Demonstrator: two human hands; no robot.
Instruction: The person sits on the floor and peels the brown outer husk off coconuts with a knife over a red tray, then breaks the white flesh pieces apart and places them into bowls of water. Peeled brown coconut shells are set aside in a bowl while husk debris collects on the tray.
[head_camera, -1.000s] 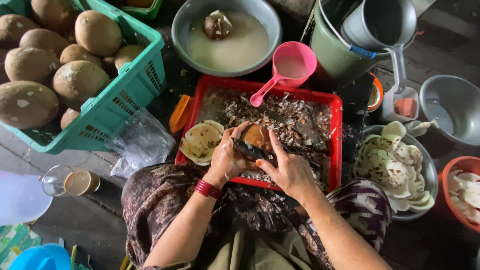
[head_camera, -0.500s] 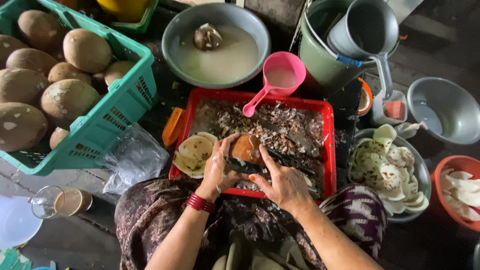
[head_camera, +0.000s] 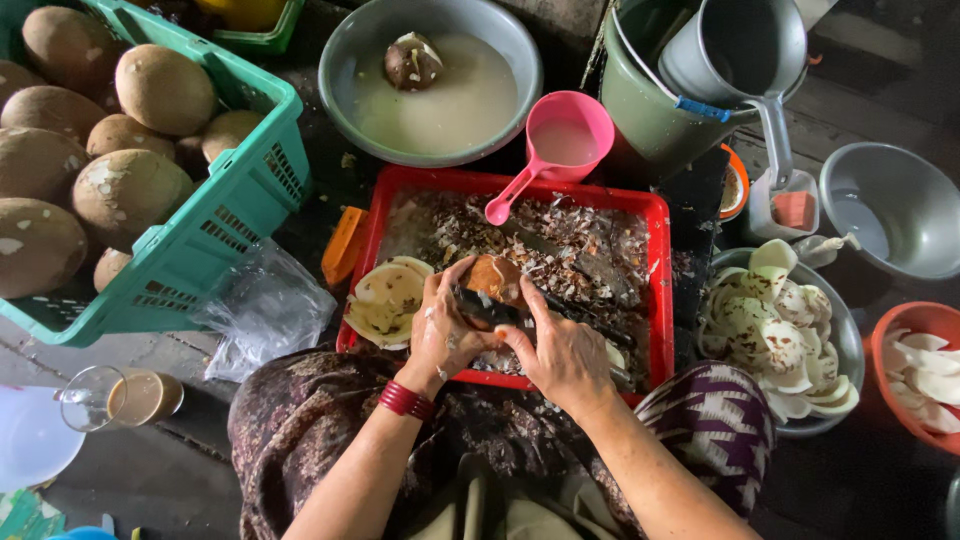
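Now left hand (head_camera: 440, 335) holds coconut piece (head_camera: 492, 276); knife (head_camera: 485, 308) lies crosswise.

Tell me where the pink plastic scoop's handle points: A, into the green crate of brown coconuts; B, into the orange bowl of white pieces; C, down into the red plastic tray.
C: the pink plastic scoop sits at the far edge of the red plastic tray, its handle angling down onto the peelings inside.
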